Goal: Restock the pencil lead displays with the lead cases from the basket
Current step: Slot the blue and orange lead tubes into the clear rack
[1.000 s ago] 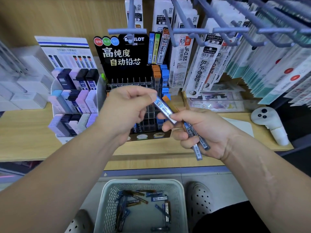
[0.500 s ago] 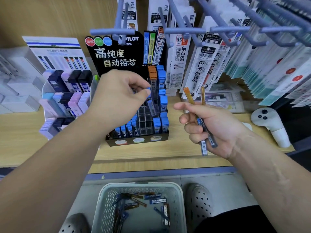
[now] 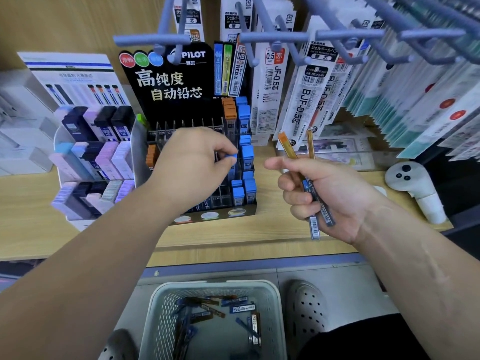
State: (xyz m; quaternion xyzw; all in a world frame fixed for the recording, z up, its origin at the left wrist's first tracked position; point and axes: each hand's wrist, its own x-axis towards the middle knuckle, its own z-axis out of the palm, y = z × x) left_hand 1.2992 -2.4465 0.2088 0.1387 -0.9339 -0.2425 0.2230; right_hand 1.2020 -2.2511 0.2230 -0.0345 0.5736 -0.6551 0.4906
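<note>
A black Pilot lead display point(image 3: 181, 81) stands on the wooden shelf, with blue and orange lead cases in its slots on the right side. My left hand point(image 3: 192, 162) reaches over its middle rows and pinches the blue cap of a lead case point(image 3: 232, 157) that stands in or just above a slot. My right hand point(image 3: 324, 196) hovers right of the display and grips a few lead cases point(image 3: 315, 203), two with orange tops pointing up. On the floor below, a pale basket point(image 3: 272, 302) holds several more loose cases.
A second display point(image 3: 93, 162) of pastel and black lead cases stands left of the Pilot one. Blue pegboard hooks point(image 3: 272, 37) with hanging refill packs jut out overhead. A white controller point(image 3: 413, 188) lies on the shelf at right. My shoes flank the basket.
My left hand took a blue-capped case from the bundle in my right hand and carried it forward and down into the display's slots. My right hand drew back to the right.
</note>
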